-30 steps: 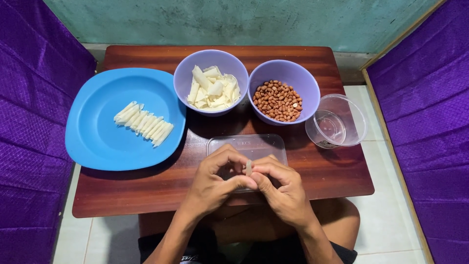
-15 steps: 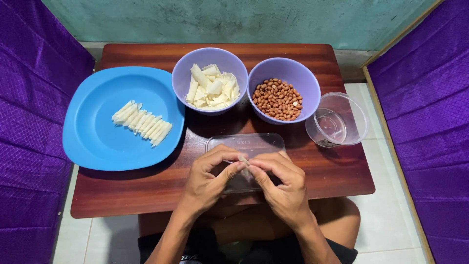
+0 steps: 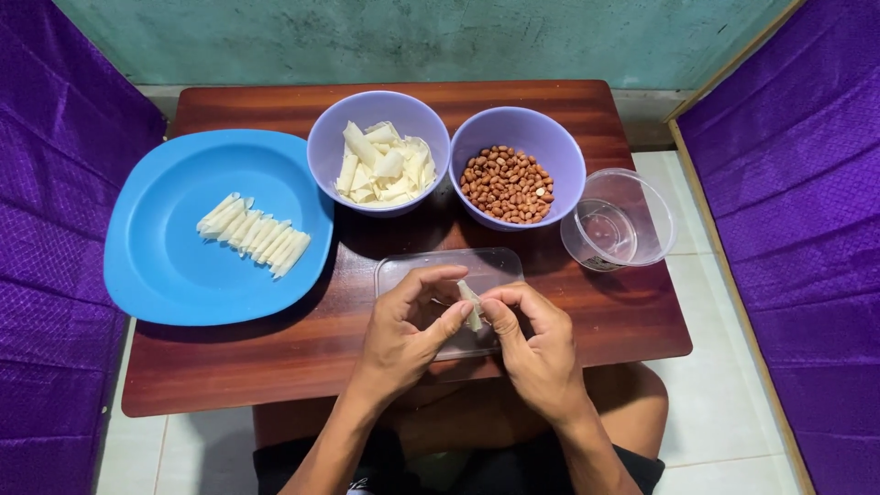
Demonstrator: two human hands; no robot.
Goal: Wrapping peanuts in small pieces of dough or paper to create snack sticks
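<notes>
Your left hand (image 3: 403,330) and right hand (image 3: 536,344) both pinch one pale wrapper roll (image 3: 471,305), grip closed on it, over the clear flat lid (image 3: 495,268), just before the peanut bowl (image 3: 516,165), so crumbs likely land there.

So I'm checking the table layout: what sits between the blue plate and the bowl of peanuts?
In the head view, the purple bowl of pale wrapper pieces sits between the blue plate and the peanut bowl.
</notes>
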